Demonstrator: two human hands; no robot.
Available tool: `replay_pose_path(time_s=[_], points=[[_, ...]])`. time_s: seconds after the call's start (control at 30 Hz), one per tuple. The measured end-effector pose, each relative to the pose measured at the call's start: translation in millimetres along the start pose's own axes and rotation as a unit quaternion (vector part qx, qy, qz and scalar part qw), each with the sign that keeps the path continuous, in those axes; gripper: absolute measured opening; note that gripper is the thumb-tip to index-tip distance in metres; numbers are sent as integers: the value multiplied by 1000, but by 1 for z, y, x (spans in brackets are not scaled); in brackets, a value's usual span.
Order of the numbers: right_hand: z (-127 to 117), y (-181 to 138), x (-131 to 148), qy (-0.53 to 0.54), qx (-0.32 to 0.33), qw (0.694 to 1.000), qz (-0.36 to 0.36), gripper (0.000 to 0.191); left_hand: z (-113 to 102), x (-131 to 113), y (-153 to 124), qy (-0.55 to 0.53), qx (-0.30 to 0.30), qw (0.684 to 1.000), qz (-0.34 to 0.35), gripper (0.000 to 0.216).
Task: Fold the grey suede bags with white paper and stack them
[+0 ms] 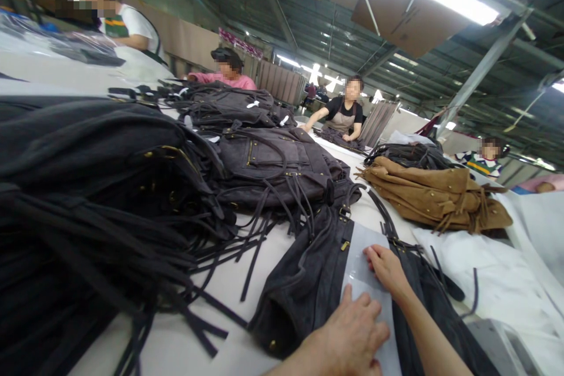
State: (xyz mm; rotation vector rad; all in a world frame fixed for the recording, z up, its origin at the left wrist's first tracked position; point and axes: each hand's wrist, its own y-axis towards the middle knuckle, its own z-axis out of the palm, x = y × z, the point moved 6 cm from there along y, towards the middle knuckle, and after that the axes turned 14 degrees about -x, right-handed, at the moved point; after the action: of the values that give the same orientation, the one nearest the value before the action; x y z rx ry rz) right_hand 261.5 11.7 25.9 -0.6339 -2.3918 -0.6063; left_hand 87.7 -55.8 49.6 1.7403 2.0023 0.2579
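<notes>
A dark grey suede bag (304, 282) with fringe and brass fittings lies flat on the white table in front of me. A clear plastic sheet (368, 279) lies on top of it. My left hand (350, 335) rests flat on the near part of the sheet, fingers stretched out. My right hand (386, 270) presses on the sheet's far part with its fingers lying flat and slightly curled.
Piles of dark fringed bags (110, 200) fill the left and middle of the table (185, 352). A tan suede bag (436, 197) lies at the right, white wrapping (493, 276) beside it. Several other people sit along the far side.
</notes>
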Motion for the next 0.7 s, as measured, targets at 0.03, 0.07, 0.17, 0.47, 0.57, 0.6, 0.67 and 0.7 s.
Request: replay_pose_path(time_s=[0.03,0.07,0.17,0.47,0.57,0.6,0.67,0.7], points=[[2,2,1,2,12,1000,2,40,1,1,0,0,3,1000,-2,35],[3,3,3,4,23,1000,2,40,2,1,0,-1,5,1000,-3,36],[5,1,9,11,53,998,-12,36,5,2,-2,1,-3,1000,3,37],[15,-5,8,-90,54,989,-100,52,-1,-1,3,-6,24,1000,-7,38],[14,2,10,-95,32,990,-104,32,-3,-1,3,-5,30,999,-9,38],[13,3,11,-94,27,990,-106,28,-3,-1,2,-4,28,1000,-9,38],[13,1,12,-87,33,989,-113,29,-3,-1,1,-3,19,1000,-8,37],[13,-2,13,-81,44,989,-118,33,-2,-1,1,-2,15,1000,-7,37]])
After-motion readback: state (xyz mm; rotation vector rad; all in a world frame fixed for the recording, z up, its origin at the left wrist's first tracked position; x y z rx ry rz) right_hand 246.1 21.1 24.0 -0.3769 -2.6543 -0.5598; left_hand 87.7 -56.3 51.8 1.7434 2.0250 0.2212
